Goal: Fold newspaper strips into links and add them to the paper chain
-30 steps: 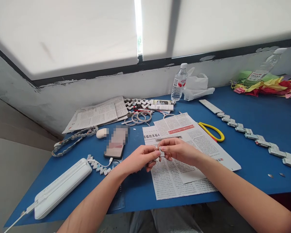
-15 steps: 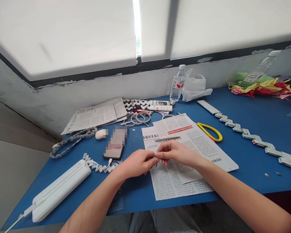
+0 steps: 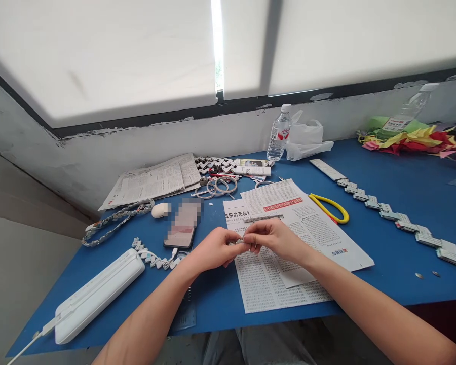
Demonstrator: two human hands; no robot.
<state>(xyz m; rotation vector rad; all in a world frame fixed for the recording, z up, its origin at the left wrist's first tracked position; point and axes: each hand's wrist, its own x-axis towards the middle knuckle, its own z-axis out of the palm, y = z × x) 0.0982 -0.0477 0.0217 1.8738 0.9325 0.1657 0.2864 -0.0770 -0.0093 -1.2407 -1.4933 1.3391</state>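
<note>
My left hand (image 3: 218, 249) and my right hand (image 3: 275, 239) meet above the newspaper sheets, fingertips touching. Both are closed in a pinch on a small folded paper piece (image 3: 238, 242), greyish white and mostly covered by my fingers. Beneath them lie overlapping cut newspaper sheets (image 3: 264, 291). A narrow folded paper strip (image 3: 260, 219) rests on the sheets just beyond my right hand. Yellow-handled scissors (image 3: 344, 215) stick out from under the right side of the sheets.
A phone (image 3: 180, 228) and a white power strip (image 3: 99, 296) lie left on the blue table (image 3: 216, 314). A zigzag folded-paper chain (image 3: 387, 212) runs along the right. Behind stand a water bottle (image 3: 279, 133), a plastic bag (image 3: 306, 134) and stacked newspapers (image 3: 152, 182).
My hands have shifted slightly up and left, still pinched together, and their fingers have changed position around the paper piece. The view has moved a little; the table items stay put.
</note>
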